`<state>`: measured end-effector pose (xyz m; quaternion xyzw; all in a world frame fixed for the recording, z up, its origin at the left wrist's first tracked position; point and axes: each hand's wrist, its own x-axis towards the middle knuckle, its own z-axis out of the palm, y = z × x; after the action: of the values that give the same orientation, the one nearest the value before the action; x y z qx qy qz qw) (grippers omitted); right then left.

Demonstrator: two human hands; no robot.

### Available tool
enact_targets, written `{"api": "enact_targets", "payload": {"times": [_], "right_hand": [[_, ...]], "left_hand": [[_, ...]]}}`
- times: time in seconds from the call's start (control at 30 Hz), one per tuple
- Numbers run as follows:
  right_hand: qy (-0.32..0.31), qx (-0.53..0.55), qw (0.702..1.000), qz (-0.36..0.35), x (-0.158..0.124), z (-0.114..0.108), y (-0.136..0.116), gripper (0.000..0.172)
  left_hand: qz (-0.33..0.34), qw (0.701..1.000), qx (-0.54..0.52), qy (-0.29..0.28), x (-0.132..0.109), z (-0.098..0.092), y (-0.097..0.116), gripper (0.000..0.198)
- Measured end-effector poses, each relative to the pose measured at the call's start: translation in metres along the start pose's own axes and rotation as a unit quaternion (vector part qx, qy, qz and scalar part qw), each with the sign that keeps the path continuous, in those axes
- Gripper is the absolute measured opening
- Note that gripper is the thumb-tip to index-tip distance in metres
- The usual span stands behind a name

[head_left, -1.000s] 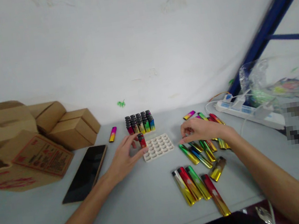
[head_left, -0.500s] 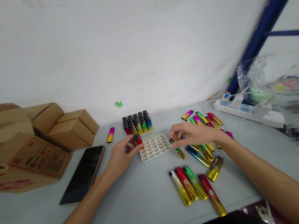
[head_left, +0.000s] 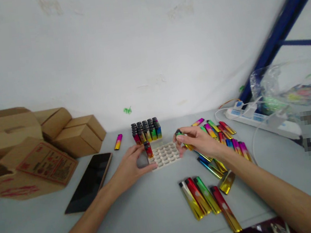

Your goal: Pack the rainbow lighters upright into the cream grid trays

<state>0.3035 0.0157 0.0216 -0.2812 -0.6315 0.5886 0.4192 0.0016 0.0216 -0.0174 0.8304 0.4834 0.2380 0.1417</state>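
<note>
A white slotted tray (head_left: 166,155) lies on the grey table (head_left: 146,217). A red lighter (head_left: 148,149) stands upright in its near-left corner. My left hand (head_left: 130,167) rests against the tray's left edge, fingers curled beside that lighter and touching the tray. My right hand (head_left: 197,141) pinches a green and yellow lighter (head_left: 181,138), lifted just above the tray's right side. Behind the tray stands a block of upright lighters (head_left: 146,130). Several loose lighters (head_left: 218,135) lie under and behind my right wrist.
A row of lighters (head_left: 208,199) lies near the front edge. A pink lighter (head_left: 118,141) and a black phone (head_left: 91,181) lie left of the tray. Cardboard boxes (head_left: 33,148) are stacked at the left. A power strip (head_left: 261,119) and a plastic bag (head_left: 272,86) sit at the right.
My right hand picked a green and yellow lighter out of the loose pile and carried it left to the tray. My left hand let the red lighter stand in the tray and stayed beside it.
</note>
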Motion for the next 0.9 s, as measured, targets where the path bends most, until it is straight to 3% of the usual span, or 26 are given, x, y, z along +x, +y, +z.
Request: {"api": "enact_targets", "payload": {"times": [0.17, 0.33, 0.7, 0.9], "right_hand": [[0.030, 0.014, 0.999, 0.022, 0.001, 0.009, 0.001, 0.041], [0.089, 0.053, 0.989, 0.102, 0.003, 0.013, 0.006, 0.060], [0.175, 0.106, 0.966, 0.158, 0.008, 0.015, 0.007, 0.034], [0.166, 0.104, 0.969, 0.149, 0.007, 0.014, 0.008, 0.043]], "left_hand": [[0.013, 0.999, 0.007, -0.029, -0.003, -0.002, -0.001, 0.071], [0.027, 0.999, 0.013, -0.042, -0.003, -0.004, 0.000, 0.072], [0.036, 0.999, -0.001, -0.036, -0.003, -0.003, 0.001, 0.067], [0.028, 0.999, 0.012, -0.029, -0.004, -0.005, -0.001, 0.071]]}}
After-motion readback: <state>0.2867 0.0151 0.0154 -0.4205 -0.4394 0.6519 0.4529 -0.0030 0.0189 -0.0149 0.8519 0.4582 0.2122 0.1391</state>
